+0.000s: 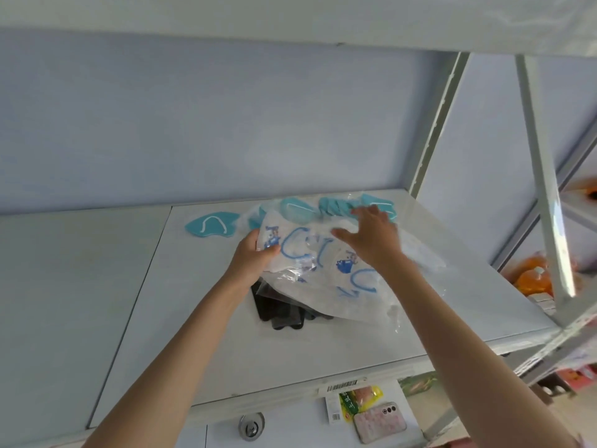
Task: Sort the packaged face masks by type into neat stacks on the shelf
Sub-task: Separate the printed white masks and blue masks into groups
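On the white shelf point(323, 344) my left hand point(255, 257) grips the left edge of a bunch of clear packets holding white masks with blue cartoon prints point(310, 266). My right hand point(371, 237) hovers over the packets' top right, fingers spread, reaching toward several teal masks point(300, 211) lying in a row at the back of the shelf. One teal mask point(211, 224) lies apart to the left. Black masks in packets point(277, 313) lie under the white ones, partly hidden.
A blue wall backs the shelf. Grey metal uprights point(546, 195) stand at the right, with orange bottles point(533, 279) beyond them. Below the shelf's front edge lie a phone in a pink case point(379, 421) and a green-yellow packet point(355, 399).
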